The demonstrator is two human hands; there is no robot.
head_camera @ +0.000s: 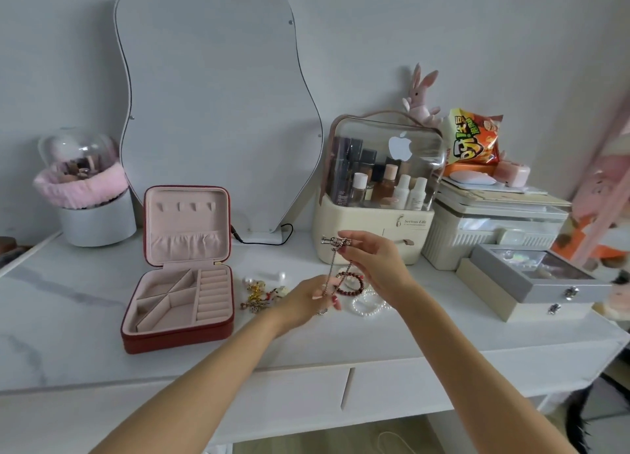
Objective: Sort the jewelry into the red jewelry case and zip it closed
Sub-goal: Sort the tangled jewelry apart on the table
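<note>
Ideally, the right hand [370,259], pinching the necklace [335,243] high, and the left [312,300], pinching its chain, lower it slackly into the open case [180,303] at the bench's left.

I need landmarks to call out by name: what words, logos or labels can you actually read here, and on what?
"Serious Life": cream base of the clear-domed cosmetics organizer; the smaller line beneath is too small to read.
White apple logo, no words: on the organizer's clear dome.
Large Korean lettering: orange snack bag; too distorted to read reliably.
Labels on the bottles inside the dome: too small to read.
Red jewelry case: no text visible.
</note>
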